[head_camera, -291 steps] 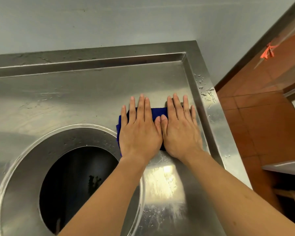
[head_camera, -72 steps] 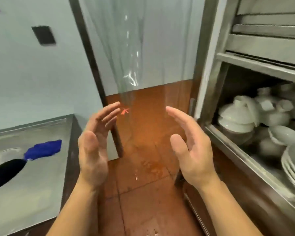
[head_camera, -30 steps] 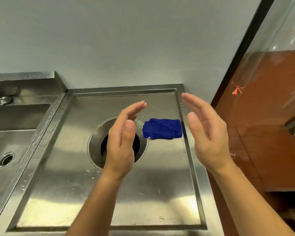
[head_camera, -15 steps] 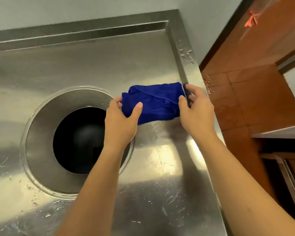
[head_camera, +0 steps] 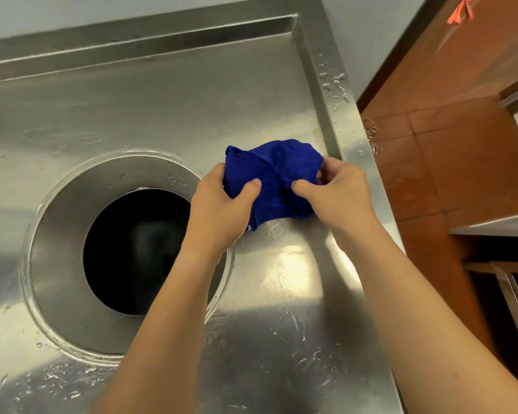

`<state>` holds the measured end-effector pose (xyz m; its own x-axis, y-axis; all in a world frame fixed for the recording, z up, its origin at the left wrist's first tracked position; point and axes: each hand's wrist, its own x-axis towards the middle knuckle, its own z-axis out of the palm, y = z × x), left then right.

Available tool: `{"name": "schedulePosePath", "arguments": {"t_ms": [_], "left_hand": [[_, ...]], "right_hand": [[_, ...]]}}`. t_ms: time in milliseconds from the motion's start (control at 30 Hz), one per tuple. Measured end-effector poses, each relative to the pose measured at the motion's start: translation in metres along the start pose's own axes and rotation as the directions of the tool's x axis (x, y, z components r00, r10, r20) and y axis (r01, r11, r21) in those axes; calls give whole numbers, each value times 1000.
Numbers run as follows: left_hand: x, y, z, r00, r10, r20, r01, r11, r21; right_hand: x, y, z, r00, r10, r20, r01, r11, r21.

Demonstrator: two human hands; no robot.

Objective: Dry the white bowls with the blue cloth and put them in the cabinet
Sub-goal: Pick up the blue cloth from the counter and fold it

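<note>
The blue cloth (head_camera: 277, 171) is bunched up between both my hands, just above the steel counter (head_camera: 162, 109) near its right edge. My left hand (head_camera: 222, 204) grips the cloth's left side, thumb pressed into the fabric. My right hand (head_camera: 338, 192) pinches its right side. The cloth's lower edge hangs close to the counter. No white bowl and no cabinet is in view.
A large round hole (head_camera: 138, 252) with a sloped steel rim opens in the counter left of my hands. Water drops lie on the raised right rim (head_camera: 335, 85). Beyond it is a red tiled floor (head_camera: 461, 162) and a pale ledge (head_camera: 497, 225).
Half a second ago the cloth lay nearly flat with my fingers at its two ends. Now both hands have closed on it, gathered it into a bunch and raised it off the counter.
</note>
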<state>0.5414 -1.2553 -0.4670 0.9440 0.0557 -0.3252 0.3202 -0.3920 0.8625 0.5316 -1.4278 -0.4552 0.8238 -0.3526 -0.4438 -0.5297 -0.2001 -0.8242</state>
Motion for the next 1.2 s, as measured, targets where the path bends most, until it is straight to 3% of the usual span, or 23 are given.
{"name": "schedulePosePath", "arguments": {"t_ms": [67, 167, 300, 400, 567, 800, 1000, 1200], "left_hand": [[-10, 10, -7, 999, -12, 40, 17, 992, -126], [-34, 34, -24, 997, 71, -15, -73, 961, -266], [-74, 68, -44, 967, 230, -108, -253, 886, -388], [-109, 88, -54, 948, 292, -126, -317, 824, -470], [-184, 101, -66, 932, 304, -200, -363, 813, -456], [-265, 92, -81, 885, 348, -310, -443, 834, -330], [-268, 59, -82, 889, 400, -223, -446, 868, -219], [-247, 12, -55, 934, 336, -121, -350, 928, -127]], "right_hand": [[-10, -3, -12, 997, -58, 43, 52, 991, 125], [-35, -18, -42, 978, -194, 82, 168, 953, 252], [-74, -42, -74, 947, -270, 174, 133, 824, 551], [-109, -60, -90, 936, -313, 161, 159, 784, 600], [-172, -71, -115, 918, -396, 34, 332, 810, 483], [-236, -59, -126, 889, -457, -20, 433, 829, 354], [-250, -34, -113, 856, -509, -87, 516, 852, 94], [-228, 11, -99, 878, -463, -124, 452, 885, -108]]}}
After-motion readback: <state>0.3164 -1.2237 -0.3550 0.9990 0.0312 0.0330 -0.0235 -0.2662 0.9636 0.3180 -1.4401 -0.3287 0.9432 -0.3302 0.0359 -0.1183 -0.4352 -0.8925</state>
